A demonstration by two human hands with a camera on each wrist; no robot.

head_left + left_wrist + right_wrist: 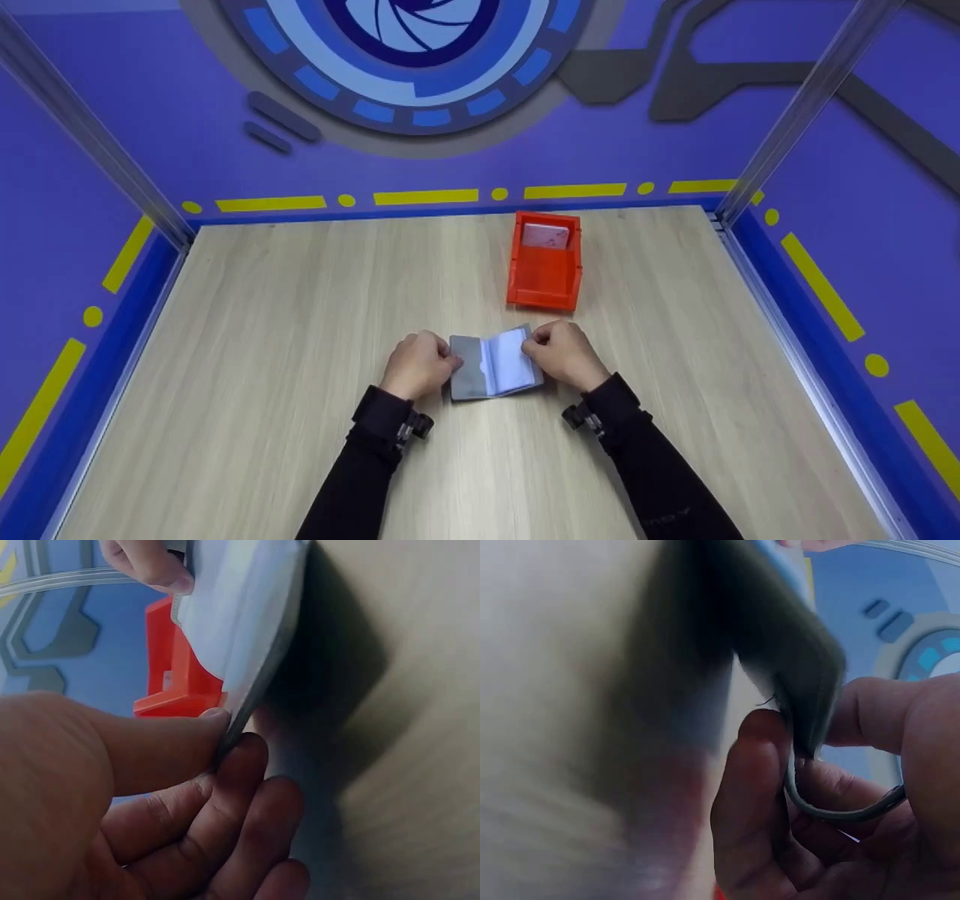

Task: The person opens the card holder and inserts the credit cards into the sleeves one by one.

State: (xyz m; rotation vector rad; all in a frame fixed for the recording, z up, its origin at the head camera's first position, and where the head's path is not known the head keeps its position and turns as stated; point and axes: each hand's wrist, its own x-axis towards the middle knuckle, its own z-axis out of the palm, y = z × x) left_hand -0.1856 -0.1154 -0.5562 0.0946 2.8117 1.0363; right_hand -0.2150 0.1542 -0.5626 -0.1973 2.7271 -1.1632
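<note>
A small grey card holder (466, 369) lies spread open like a book between the two hands, with pale translucent sleeves (510, 361) on its right half. My left hand (420, 365) pinches the left cover's edge between thumb and forefinger, as the left wrist view shows close up. At the opposite edge, my right hand (568, 356) pinches the right cover with thumb and fingers. In the right wrist view a thin grey strap (840, 816) curves from the cover's edge past those fingers. The holder's underside casts a shadow on the table (300, 300).
A red open-front bin (546, 279) stands just beyond the right hand, and a pinkish card (545, 235) leans inside against its back wall. Blue printed panels (420, 169) enclose the table at the back and both sides, with metal posts (814, 105) at the corners.
</note>
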